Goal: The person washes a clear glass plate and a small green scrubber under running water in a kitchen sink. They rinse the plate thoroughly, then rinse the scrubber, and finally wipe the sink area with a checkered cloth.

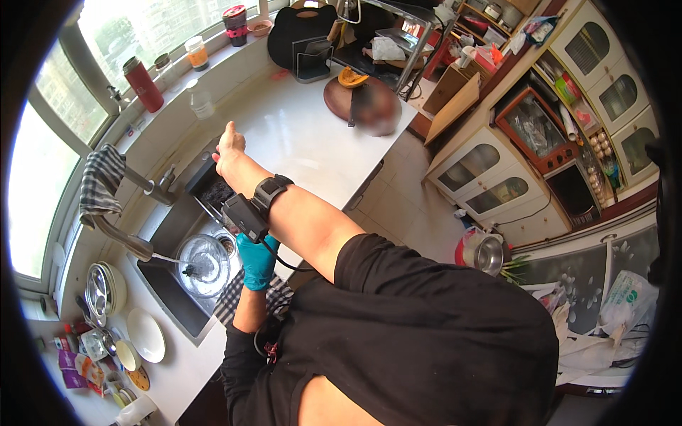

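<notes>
My left hand (257, 261), in a teal glove, is over the near side of the steel sink (170, 306). Its fingertips are hidden behind the black device on my right wrist, so its grip cannot be told. My bare right hand (231, 148) is stretched out above the sink's far end, beside a black basket (205, 183), thumb raised and nothing visible in it. Water runs from the faucet (125, 240) into a clear bowl (201, 266) in the sink, where something dark green lies. A checkered cloth (101, 183) hangs over the faucet.
A cutting board (337, 101) bears a piece of pumpkin (351, 78) and a knife; part is blurred. A red flask (143, 85) and jars line the windowsill. Plates (146, 335) and stacked bowls (114, 287) stand left of the sink. A metal pot (489, 255) is low at right.
</notes>
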### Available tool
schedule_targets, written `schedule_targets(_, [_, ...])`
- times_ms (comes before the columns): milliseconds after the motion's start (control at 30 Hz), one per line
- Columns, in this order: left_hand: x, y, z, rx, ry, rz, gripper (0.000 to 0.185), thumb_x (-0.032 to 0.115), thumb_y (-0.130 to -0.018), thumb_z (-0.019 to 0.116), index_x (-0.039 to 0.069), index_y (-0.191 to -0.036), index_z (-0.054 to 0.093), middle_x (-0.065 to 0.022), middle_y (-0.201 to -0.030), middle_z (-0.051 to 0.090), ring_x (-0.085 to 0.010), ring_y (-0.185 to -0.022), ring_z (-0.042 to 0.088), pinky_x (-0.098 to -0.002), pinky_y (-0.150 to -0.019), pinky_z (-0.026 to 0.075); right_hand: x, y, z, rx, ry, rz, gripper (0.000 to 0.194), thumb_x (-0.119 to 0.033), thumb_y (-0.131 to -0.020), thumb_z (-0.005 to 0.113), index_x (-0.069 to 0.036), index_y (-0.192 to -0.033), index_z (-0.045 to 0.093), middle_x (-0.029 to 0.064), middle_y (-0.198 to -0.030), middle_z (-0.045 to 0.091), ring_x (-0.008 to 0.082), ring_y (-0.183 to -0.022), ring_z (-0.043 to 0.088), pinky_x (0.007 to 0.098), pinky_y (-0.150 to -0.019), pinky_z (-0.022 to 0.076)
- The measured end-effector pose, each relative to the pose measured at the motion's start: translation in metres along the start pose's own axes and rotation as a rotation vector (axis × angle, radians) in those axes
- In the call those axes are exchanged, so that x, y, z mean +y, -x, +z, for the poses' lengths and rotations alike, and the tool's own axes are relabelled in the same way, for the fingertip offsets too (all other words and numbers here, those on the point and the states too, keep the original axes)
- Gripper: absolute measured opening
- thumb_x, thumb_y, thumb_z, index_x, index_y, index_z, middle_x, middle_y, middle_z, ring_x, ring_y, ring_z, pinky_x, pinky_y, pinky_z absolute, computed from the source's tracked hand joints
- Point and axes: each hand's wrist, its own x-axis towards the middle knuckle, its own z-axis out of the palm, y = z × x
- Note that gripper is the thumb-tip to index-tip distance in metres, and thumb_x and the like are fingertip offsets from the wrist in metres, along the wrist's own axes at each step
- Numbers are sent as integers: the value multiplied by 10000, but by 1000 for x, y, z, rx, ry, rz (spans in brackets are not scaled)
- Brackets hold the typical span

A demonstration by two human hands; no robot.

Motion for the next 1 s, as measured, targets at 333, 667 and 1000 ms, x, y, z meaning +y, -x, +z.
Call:
schedule_targets(333, [22, -2, 22, -118, 104, -171, 82, 3, -755, 571, -11, -833, 592, -65, -705, 597, -144, -623, 526, -297, -563, 420, -6, -30, -22, 68, 94, -314, 396, -396, -913, 490, -36, -1077, 512, 126, -1018, 544, 254, -944, 528, 399, -777, 439])
schedule_targets(667, [-35, -62, -45, -446, -460, -215, 204, 76, -796, 651, -11, -980, 659, -117, -868, 689, -143, -766, 637, -301, -707, 507, -5, 17, -59, -208, 1202, -1096, 285, -243, -718, 639, -147, -986, 624, 113, -1119, 553, 302, -1084, 499, 470, -880, 363])
schedule_targets(1000, [-93, -199, -143, -504, -1308, -29, 293, 323, -807, 568, 57, -797, 691, -216, -857, 644, -361, -813, 634, -453, -726, 488, 7, 92, -91, -1534, 1453, -724, 288, -323, -777, 647, -61, -886, 697, 114, -778, 674, 245, -783, 637, 366, -706, 482])
